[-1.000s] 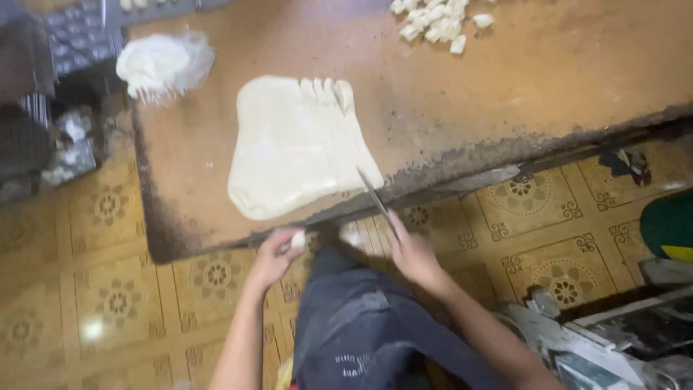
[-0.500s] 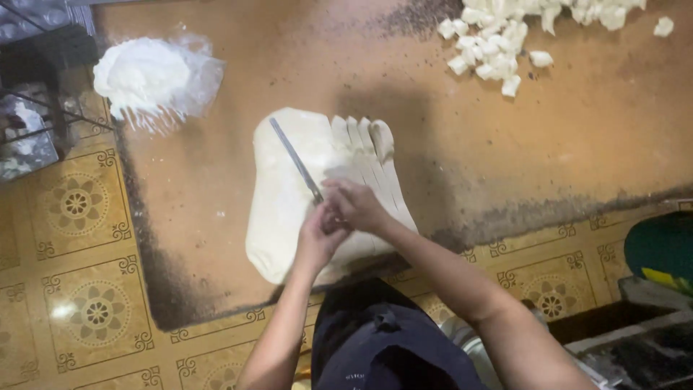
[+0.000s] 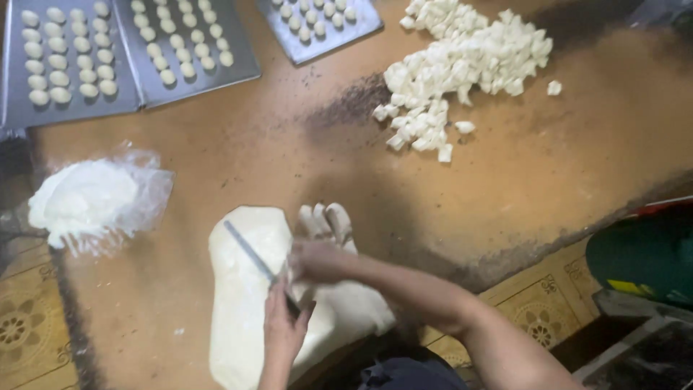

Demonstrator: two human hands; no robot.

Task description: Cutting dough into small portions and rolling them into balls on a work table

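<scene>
A long slab of pale dough (image 3: 245,303) lies on the brown floured table (image 3: 563,166), with a few cut strips (image 3: 326,220) at its far end. Both my hands meet over the slab on a knife (image 3: 249,249) whose thin blade slants up and to the left. My left hand (image 3: 280,334) reaches in from below and grips the dark handle. My right hand (image 3: 315,261) is closed at the base of the blade, its forearm crossing the slab's near right corner.
A heap of small cut dough cubes (image 3: 462,68) lies at the back right. Metal trays (image 3: 184,43) with rows of dough balls stand along the back. Flour on clear plastic (image 3: 83,198) sits at the left. A green container (image 3: 642,253) stands off the table's right edge.
A second ago my hands were at the table's near edge, the right one holding the knife. Now both are over the dough on the knife. The view has tilted toward the trays.
</scene>
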